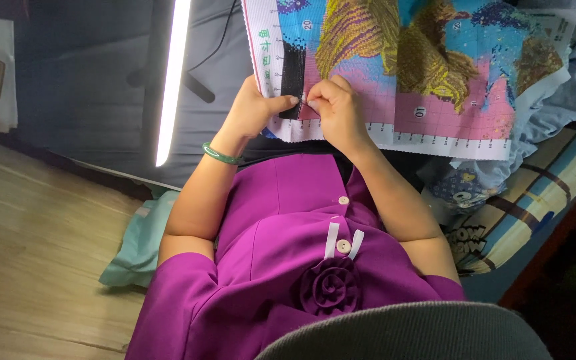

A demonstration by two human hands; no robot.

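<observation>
Scene: seen from above the head, a person in a purple top sits with a cross-stitch cloth (408, 73) spread over the lap and beyond
Cloth: a wide rectangle, its long axis running left to right across the upper picture; the near white edge, marked with ruler ticks, faces the person
Pattern: stitched areas in blue, pink, yellow and brown, with a narrow black strip (293, 77) near the left end, running away from the person
Left hand (253, 110): closed around the cloth's left edge, thumb lying across the front just below the black strip; a green bangle (221, 155) circles the wrist
Right hand (335, 110): fingers curled in, tips pinched together on the cloth just beside the left thumb; whether a needle is between them cannot be told
Lamp: a long bright light bar (171, 80) stands to the left, nearly upright
Surroundings: striped bedding (541, 193) at right, wooden floor (35, 253) at left
</observation>
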